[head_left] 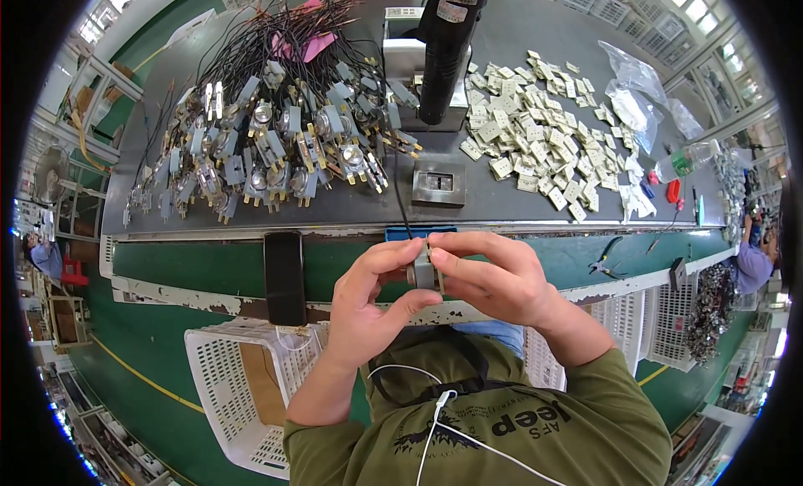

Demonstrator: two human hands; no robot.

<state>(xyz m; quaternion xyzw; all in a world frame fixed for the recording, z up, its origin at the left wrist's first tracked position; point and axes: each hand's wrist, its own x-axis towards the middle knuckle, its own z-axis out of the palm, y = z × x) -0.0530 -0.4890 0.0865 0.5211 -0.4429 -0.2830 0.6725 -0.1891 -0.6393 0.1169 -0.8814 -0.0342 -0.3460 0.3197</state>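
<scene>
Between my hands, just off the table's front edge, is a small grey component [424, 273] with a black wire running up from it. My left hand [368, 300] is closed round its left side, thumb below and index finger near the top. From the right, my right hand [500, 278] pinches its upper edge with thumb and fingertips. A thin light-coloured part shows at its right side, mostly hidden by my fingers. Straight ahead sits a metal block with a recessed slot [439, 186]. Similar grey components with black wires [268, 151] are heaped at the left.
Many cream-coloured rectangular pieces [544, 135] lie piled at the right. A black cylindrical tool [450, 55] stands upright over a metal base. Pliers [608, 263] lie on the green ledge, and a black flat object [284, 278] overhangs it. A white basket [238, 394] stands below left.
</scene>
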